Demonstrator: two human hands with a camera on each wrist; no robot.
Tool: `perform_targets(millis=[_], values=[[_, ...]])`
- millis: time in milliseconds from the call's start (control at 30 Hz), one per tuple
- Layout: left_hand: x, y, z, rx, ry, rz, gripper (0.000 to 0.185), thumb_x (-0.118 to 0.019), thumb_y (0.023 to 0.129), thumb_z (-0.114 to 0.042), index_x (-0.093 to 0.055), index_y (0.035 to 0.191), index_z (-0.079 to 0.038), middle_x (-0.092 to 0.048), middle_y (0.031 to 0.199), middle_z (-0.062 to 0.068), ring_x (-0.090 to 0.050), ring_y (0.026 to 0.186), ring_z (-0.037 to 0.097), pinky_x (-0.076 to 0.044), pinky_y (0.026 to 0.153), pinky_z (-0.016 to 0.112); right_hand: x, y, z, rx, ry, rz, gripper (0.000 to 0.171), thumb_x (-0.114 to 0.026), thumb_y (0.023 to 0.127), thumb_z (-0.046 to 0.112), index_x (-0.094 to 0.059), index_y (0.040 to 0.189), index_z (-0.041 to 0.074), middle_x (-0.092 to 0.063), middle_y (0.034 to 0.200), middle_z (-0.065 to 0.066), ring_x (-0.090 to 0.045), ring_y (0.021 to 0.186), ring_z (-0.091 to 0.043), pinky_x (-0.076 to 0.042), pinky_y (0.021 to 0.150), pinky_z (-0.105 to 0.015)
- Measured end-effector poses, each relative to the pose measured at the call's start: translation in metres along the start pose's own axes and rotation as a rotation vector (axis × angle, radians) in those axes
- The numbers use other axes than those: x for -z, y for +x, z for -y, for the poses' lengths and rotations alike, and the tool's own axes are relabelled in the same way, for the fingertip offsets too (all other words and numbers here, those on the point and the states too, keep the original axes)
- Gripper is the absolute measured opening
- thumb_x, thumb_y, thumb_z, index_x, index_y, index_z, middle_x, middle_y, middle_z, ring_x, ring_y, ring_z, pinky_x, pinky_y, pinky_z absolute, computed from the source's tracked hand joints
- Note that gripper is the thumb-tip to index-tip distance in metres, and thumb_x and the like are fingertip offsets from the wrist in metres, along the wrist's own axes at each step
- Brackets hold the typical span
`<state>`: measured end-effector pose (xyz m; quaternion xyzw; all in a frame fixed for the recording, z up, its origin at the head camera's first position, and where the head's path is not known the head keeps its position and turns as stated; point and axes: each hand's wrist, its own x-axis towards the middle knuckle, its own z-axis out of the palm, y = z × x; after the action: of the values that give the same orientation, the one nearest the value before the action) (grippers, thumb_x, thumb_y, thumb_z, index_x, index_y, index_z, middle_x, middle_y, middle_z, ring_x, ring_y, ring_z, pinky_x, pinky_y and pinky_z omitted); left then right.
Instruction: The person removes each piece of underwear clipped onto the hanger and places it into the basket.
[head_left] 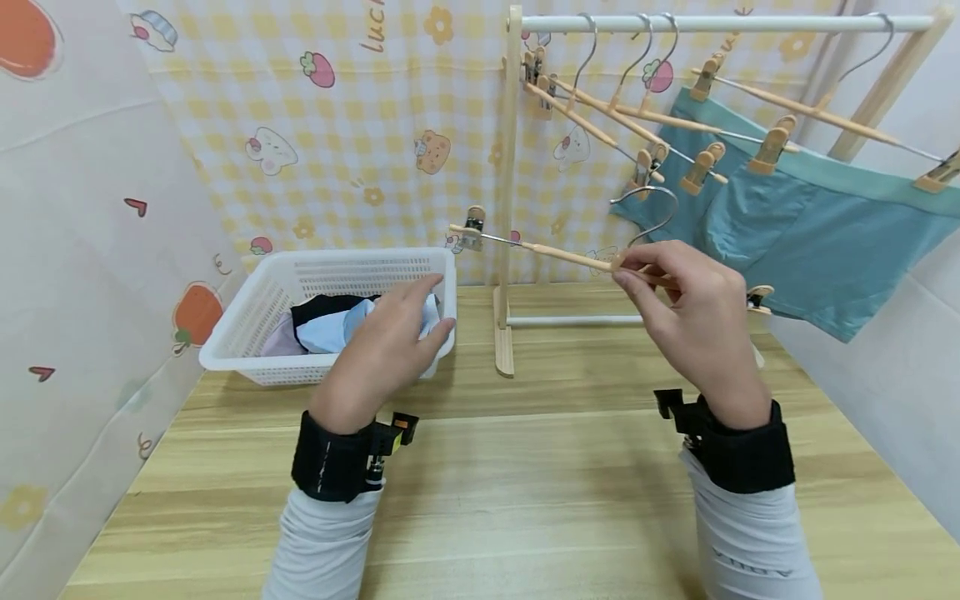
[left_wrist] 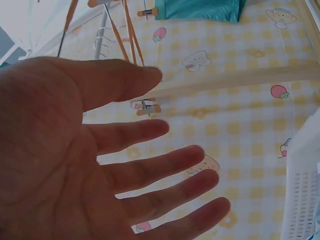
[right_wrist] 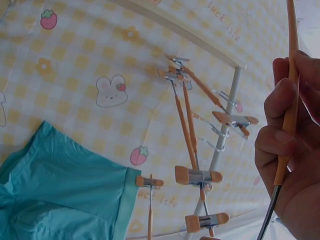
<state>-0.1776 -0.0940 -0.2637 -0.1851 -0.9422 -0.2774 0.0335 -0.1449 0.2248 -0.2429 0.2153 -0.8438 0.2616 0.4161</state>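
Note:
My right hand [head_left: 693, 312] pinches a clip hanger [head_left: 566, 254] near its middle, under the wire hook. The hanger's left clip [head_left: 472, 229] points toward the basket side and holds no cloth. In the right wrist view, fingers wrap the hanger's wooden bar [right_wrist: 287, 120]. My left hand [head_left: 386, 346], fingers spread and straight, hovers at the right part of a white plastic basket [head_left: 330, 367] and holds nothing. Folded clothes in it include a light blue piece [head_left: 330, 332], a black piece [head_left: 322, 307] and a lilac piece [head_left: 281, 337].
A wooden rack with a white rail [head_left: 720, 23] stands at the back right. Several clip hangers hang from it. Teal boxer briefs [head_left: 810, 225] are clipped to the rightmost one. The rack's left foot [head_left: 504, 350] rests on the wooden table [head_left: 525, 492], before a checked curtain [head_left: 360, 125].

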Motion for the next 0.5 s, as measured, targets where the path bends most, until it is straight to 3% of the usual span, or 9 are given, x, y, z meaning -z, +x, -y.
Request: perform_targets(millis=[200,500], values=[[-0.004,-0.003,-0.004,-0.03,-0.007,0.059,0.061,-0.061,0.111,-0.027,-0.04,0.165,-0.006,-0.048,0.164,0.021,-0.045,0.153,0.039,-0.042,0.123,0.059,0.014,-0.002,-0.01,-0.029,-0.051,-0.028,0.014,-0.081,0.096,0.003,-0.08,0.11,0.002,-0.078,0.095,-0.014,-0.048,0.084,0.019,-0.033,0.07,-0.015],[-0.006,-0.005,-0.006,-0.077,-0.059,0.113,0.062,-0.061,0.111,-0.025,-0.04,0.165,-0.003,-0.044,0.168,0.02,-0.03,0.163,0.04,-0.029,0.132,0.056,0.048,0.008,-0.019,-0.079,-0.144,-0.08,0.016,-0.078,0.099,0.005,-0.08,0.114,-0.002,-0.079,0.102,-0.021,-0.046,0.089,0.028,-0.034,0.076,-0.008]])
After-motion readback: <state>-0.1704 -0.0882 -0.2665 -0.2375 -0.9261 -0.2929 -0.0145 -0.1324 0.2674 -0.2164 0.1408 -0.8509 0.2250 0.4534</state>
